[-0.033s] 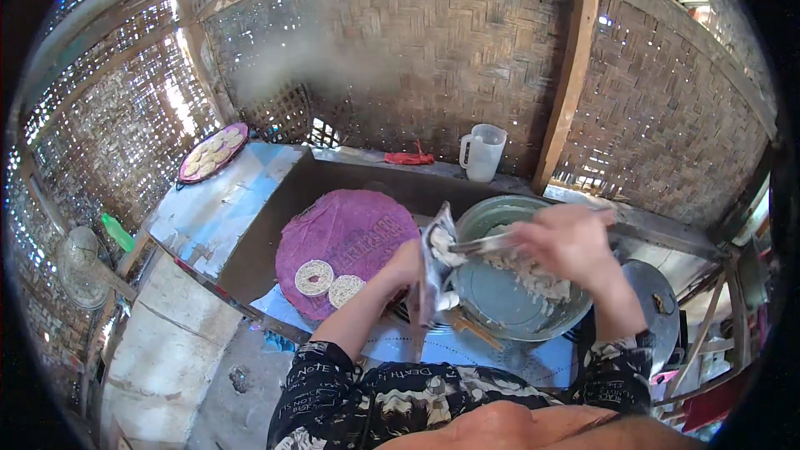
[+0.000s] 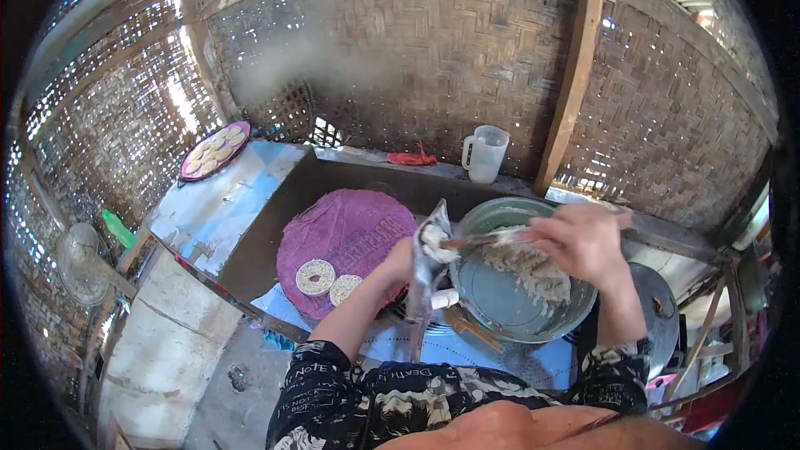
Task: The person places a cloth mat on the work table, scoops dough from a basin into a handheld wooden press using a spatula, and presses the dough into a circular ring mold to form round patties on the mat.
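Observation:
My left hand (image 2: 401,262) is closed round a grey hollow tool (image 2: 426,271), seemingly a dough press, held beside the basin's left rim. White dough (image 2: 436,243) fills its upper opening, and a white cylindrical end (image 2: 444,298) sticks out lower down. My fingers are partly hidden behind the tool. Over the basin, my right hand (image 2: 587,243) grips a dough-smeared spatula (image 2: 505,237), its tip touching the dough in the opening. The round grey-green basin (image 2: 485,304) holds a heap of pale sticky dough (image 2: 542,275) toward its right side.
Left of my hands lies a purple cloth-covered disc (image 2: 346,225) bearing two round cakes of pale strands (image 2: 315,277). A tray of pale rounds (image 2: 215,152) sits far left. Behind are a clear jug (image 2: 486,154) and a red plastic bag (image 2: 412,157). A dark round lid (image 2: 650,317) is at right.
My right hand has shifted slightly right and down, and the spatula has moved with it. The tool in my left hand has barely moved.

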Demonstrator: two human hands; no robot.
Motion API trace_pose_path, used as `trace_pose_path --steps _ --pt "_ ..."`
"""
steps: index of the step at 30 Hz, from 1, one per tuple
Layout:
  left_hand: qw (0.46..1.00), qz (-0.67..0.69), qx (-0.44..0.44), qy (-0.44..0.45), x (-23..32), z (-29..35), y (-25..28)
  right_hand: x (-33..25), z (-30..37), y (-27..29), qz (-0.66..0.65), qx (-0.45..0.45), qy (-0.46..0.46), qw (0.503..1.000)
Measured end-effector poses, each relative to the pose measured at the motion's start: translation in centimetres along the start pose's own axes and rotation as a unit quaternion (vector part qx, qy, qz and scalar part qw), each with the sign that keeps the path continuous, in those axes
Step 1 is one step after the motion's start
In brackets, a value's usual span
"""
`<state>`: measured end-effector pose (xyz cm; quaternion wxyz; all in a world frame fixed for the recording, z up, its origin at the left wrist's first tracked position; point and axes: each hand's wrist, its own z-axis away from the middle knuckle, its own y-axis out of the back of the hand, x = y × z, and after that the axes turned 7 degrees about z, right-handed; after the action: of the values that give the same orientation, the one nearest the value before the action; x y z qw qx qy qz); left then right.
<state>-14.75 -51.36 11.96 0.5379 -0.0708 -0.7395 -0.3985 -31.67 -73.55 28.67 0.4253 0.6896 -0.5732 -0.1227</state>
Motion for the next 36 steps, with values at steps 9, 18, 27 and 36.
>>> trace_pose_path --steps 9,18,27,36 --pt "0.948 0.07 -0.115 -0.289 -3.2 -2.5 1.1 -2.5 6.6 -9.2 -0.19 0.047 -0.249 0.949" --pt "0.963 0.267 -0.004 -0.021 -3.0 -1.2 -1.1 -3.1 5.5 -7.4 -0.216 -0.002 -0.257 0.942" --pt "0.997 -0.053 0.024 -0.041 -0.3 0.1 -1.1 -0.1 0.5 -0.2 -0.039 -0.074 -0.064 0.994" --pt "0.998 -0.051 -0.023 -0.04 1.8 0.1 -2.0 -3.3 -1.5 -3.0 0.048 -0.171 0.091 0.98"
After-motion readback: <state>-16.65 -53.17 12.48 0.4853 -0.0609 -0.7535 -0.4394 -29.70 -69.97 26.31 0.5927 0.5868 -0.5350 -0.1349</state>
